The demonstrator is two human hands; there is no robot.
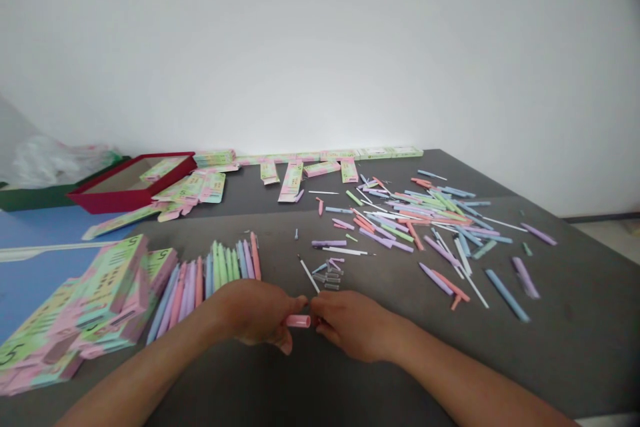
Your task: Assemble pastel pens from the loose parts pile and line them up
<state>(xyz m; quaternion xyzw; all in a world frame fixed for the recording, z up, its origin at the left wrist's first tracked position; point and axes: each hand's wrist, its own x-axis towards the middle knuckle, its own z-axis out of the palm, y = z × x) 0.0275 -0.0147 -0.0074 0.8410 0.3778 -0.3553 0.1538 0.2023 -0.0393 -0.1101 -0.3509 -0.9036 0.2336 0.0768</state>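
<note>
From my feed, the pink pen barrel sits low in the middle of the view, level on the table between the hands. The left hand is closed narrow around its near end. The right hand is curled in close at the far end, but I can't tell if it is gripping the barrel or something small.

Just ahead of them lie a white refill and a small cluster of clear parts. To the left, a row of pastel pens is fanned beside a stack of printed boxes. Loose pen parts are scattered across the dark table to the right, and a red box stands at the far left.
</note>
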